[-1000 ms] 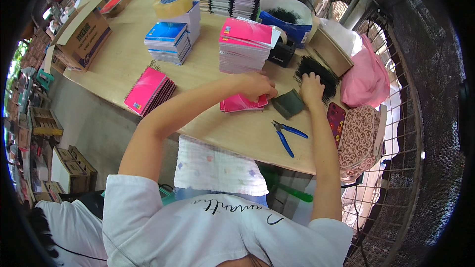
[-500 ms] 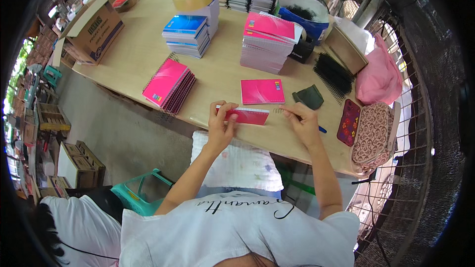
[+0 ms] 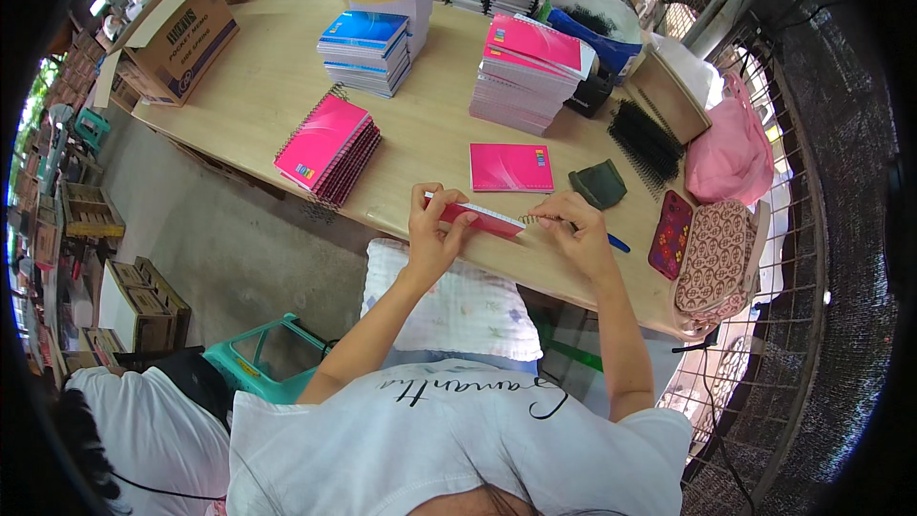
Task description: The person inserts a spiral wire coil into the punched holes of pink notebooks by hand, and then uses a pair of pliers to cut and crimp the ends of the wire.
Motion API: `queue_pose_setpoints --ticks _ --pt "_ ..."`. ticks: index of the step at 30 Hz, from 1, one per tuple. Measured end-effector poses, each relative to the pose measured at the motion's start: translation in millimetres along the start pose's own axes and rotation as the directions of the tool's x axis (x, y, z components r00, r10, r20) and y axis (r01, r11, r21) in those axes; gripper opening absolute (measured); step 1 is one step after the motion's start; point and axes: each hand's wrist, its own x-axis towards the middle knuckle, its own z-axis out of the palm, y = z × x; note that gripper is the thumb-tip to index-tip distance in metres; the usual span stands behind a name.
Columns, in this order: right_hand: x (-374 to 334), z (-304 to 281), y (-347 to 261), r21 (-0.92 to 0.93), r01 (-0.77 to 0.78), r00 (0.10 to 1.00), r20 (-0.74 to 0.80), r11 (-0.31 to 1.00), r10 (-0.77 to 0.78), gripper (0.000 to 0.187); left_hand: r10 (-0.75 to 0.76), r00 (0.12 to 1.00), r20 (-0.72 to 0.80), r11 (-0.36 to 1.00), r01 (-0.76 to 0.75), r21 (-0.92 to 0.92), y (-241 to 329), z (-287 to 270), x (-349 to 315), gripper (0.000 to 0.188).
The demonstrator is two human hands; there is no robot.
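Head: notebk (image 3: 489, 222) L fingers (image 3: 444, 198), coil (image 3: 527, 220) R fingers (image 3: 556, 207)

Held notepad (image 3: 489, 222) deep pink; phone case (image 3: 671, 237) maroon, flowered; pouch (image 3: 712, 253) beige, brown-patterned; bag (image 3: 731, 155) pink.

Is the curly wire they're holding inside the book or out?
At least partly out: the coil shows between the notebook and the right hand. Whether its tip entered, I cannot tell.

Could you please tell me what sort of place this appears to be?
Probably a notebook-binding workshop: the right hand holds a coil by a pink notebook, more black coils lie on the table, and spiral notebooks sit in a pile.
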Motion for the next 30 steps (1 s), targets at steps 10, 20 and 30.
queue_pose_setpoints --ticks 10,20,30 --pt "-2.2 -2.2 -16.0 0.007 -0.043 0.995 0.093 0.999 0.042 0.012 0.003 1.000 -0.027 1.000 -0.003 0.011 0.5 2.2 -2.0 0.026" --pt "-2.4 6.6 -16.0 -0.296 0.052 0.992 0.128 0.954 -0.014 0.017 0.043 0.999 -0.003 0.999 -0.043 0.015 -2.8 6.5 -6.8 0.025" --pt "9.2 -50.3 34.1 -0.766 -0.167 0.985 -0.099 0.621 0.142 0.049 0.066 0.996 0.060 0.998 -0.065 -0.026 -0.3 7.6 -1.7 0.031"
